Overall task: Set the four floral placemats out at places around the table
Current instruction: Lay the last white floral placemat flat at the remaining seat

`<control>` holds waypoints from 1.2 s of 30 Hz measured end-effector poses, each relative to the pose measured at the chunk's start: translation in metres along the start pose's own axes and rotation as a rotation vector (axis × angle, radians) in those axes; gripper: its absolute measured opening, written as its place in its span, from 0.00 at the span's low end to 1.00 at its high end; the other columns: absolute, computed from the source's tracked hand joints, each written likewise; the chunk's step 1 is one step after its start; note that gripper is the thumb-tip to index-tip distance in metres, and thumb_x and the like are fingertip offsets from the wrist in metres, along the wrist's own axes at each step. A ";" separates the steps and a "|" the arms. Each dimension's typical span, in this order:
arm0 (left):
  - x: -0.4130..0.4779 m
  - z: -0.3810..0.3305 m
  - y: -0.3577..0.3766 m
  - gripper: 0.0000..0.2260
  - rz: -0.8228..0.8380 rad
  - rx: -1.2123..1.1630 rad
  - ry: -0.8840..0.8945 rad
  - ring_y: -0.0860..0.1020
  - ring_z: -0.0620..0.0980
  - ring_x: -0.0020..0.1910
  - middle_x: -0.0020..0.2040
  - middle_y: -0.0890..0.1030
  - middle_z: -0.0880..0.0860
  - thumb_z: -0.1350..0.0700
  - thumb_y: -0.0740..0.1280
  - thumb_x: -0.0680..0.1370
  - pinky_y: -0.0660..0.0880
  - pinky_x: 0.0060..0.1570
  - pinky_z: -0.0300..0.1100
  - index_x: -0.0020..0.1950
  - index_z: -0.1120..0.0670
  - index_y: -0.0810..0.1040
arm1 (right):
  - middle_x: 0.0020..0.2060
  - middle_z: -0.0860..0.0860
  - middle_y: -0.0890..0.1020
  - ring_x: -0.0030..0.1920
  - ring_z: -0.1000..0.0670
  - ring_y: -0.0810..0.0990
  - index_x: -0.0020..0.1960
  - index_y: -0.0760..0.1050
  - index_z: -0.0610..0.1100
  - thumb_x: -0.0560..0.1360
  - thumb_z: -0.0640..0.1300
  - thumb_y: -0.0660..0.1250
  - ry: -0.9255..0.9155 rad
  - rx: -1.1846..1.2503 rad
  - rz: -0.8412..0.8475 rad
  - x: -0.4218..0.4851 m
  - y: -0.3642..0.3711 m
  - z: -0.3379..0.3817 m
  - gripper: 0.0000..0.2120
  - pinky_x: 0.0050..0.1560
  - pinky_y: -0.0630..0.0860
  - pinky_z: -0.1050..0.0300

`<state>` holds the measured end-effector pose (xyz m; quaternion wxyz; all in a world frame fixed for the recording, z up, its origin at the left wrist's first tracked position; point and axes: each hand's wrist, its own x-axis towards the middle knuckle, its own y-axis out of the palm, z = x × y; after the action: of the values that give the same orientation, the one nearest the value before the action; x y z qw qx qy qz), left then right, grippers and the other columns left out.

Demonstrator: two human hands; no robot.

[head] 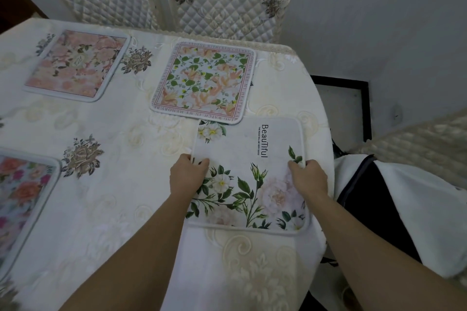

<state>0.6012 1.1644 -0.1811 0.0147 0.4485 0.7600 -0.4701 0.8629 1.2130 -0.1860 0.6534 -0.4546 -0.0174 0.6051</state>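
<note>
So the last one, the white placemat (249, 174) with "Beautiful" printed on it, sat right of centre in the frame on the table (113, 134), close to the table's right edge. The left hand (187, 174) pinched its left side and the right hand (309, 177) pinched its right side, each with the thumb on top. The other fingers were tucked under the mat or behind the hand, so how they lay couldn't really be told.

The other three looked done. The pink placemat (75, 64) was at upper left, the green-leaf placemat (202, 81) at upper centre in front of a quilted chair (227, 2), and the bright rose placemat (20, 197) at the left edge of the frame.

The catch was that the white mat's far edge met the near corner of the green-leaf one, touching or maybe slightly tucked under it. To finish well, the person probably needed to:
- draw it back toward the bottom of the frame with both sides moving evenly;
- keep it off the right overhang and square it to the table edge;
- press it flat before letting go;
- lift slightly rather than drag, so the tablecloth wouldn't bunch.
</note>
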 end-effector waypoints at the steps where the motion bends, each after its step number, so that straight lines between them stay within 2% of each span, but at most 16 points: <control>1: 0.001 0.002 0.001 0.16 0.016 -0.030 -0.002 0.79 0.57 0.50 0.49 0.80 0.56 0.47 0.70 0.76 0.74 0.47 0.46 0.53 0.59 0.76 | 0.47 0.43 0.80 0.38 0.49 0.74 0.50 0.73 0.39 0.79 0.51 0.65 -0.019 0.005 0.011 0.001 0.002 -0.001 0.14 0.34 0.67 0.55; 7: 0.002 0.010 -0.002 0.19 0.075 -0.096 0.027 0.79 0.61 0.54 0.53 0.81 0.61 0.47 0.68 0.79 0.75 0.54 0.50 0.54 0.64 0.78 | 0.39 0.50 0.76 0.36 0.54 0.73 0.49 0.72 0.41 0.80 0.50 0.62 -0.034 0.071 0.019 -0.006 0.008 -0.004 0.11 0.32 0.65 0.57; 11: -0.016 0.023 -0.015 0.17 0.072 -0.124 0.036 0.79 0.59 0.51 0.51 0.81 0.60 0.48 0.68 0.79 0.73 0.50 0.46 0.53 0.63 0.78 | 0.40 0.49 0.77 0.36 0.53 0.74 0.49 0.73 0.42 0.80 0.49 0.62 -0.026 0.105 0.041 -0.023 0.013 -0.012 0.09 0.31 0.65 0.58; 14: -0.038 0.043 -0.030 0.17 0.055 -0.135 0.026 0.79 0.59 0.50 0.49 0.81 0.59 0.48 0.68 0.79 0.75 0.50 0.48 0.52 0.62 0.77 | 0.38 0.49 0.77 0.35 0.52 0.75 0.46 0.73 0.43 0.79 0.48 0.62 -0.043 0.112 0.065 -0.047 0.020 -0.017 0.08 0.30 0.65 0.58; 17: -0.059 0.072 -0.047 0.16 0.025 -0.126 0.018 0.78 0.58 0.47 0.45 0.79 0.57 0.47 0.68 0.79 0.71 0.44 0.46 0.47 0.61 0.74 | 0.37 0.48 0.79 0.34 0.50 0.77 0.46 0.73 0.44 0.79 0.47 0.62 -0.084 0.116 0.096 -0.076 0.028 -0.023 0.08 0.29 0.67 0.59; 20: -0.077 0.100 -0.066 0.17 0.004 -0.147 0.033 0.78 0.58 0.47 0.46 0.80 0.58 0.47 0.68 0.79 0.72 0.43 0.46 0.50 0.62 0.76 | 0.40 0.45 0.80 0.38 0.46 0.81 0.47 0.74 0.43 0.79 0.47 0.62 -0.116 0.147 0.120 -0.106 0.038 -0.028 0.08 0.35 0.76 0.55; 22: -0.089 0.116 -0.077 0.16 -0.013 -0.169 0.049 0.79 0.58 0.47 0.47 0.80 0.58 0.48 0.68 0.79 0.73 0.44 0.46 0.52 0.61 0.76 | 0.42 0.44 0.81 0.40 0.44 0.81 0.47 0.74 0.43 0.79 0.47 0.62 -0.136 0.159 0.121 -0.125 0.045 -0.031 0.08 0.39 0.78 0.53; 25: -0.106 0.140 -0.093 0.15 -0.036 -0.181 0.061 0.79 0.57 0.47 0.48 0.80 0.57 0.47 0.68 0.79 0.72 0.43 0.45 0.52 0.61 0.76 | 0.43 0.44 0.81 0.40 0.45 0.80 0.48 0.74 0.42 0.79 0.48 0.62 -0.166 0.148 0.109 -0.149 0.056 -0.039 0.09 0.35 0.72 0.56; 28: -0.123 0.161 -0.106 0.16 -0.051 -0.191 0.060 0.79 0.57 0.48 0.50 0.81 0.57 0.48 0.68 0.79 0.73 0.45 0.45 0.55 0.61 0.77 | 0.43 0.45 0.80 0.41 0.45 0.78 0.50 0.74 0.41 0.79 0.49 0.62 -0.172 0.124 0.109 -0.172 0.065 -0.047 0.10 0.36 0.70 0.56; 33: -0.147 0.188 -0.116 0.17 -0.055 -0.203 0.056 0.80 0.60 0.51 0.53 0.81 0.60 0.48 0.68 0.79 0.78 0.50 0.52 0.57 0.62 0.77 | 0.40 0.48 0.78 0.37 0.51 0.75 0.49 0.73 0.42 0.79 0.48 0.62 -0.199 0.116 0.105 -0.204 0.072 -0.063 0.09 0.31 0.66 0.58; 36: -0.160 0.198 -0.117 0.18 -0.060 -0.206 0.066 0.80 0.60 0.51 0.53 0.82 0.60 0.48 0.68 0.79 0.78 0.50 0.51 0.58 0.62 0.77 | 0.40 0.49 0.77 0.37 0.52 0.75 0.48 0.73 0.43 0.79 0.48 0.62 -0.202 0.125 0.101 -0.218 0.069 -0.074 0.07 0.31 0.65 0.58</control>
<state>0.5368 0.8951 -0.1385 0.0214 0.4371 0.8174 -0.3746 0.7935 0.9846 -0.1570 0.6440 -0.3500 -0.0226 0.6799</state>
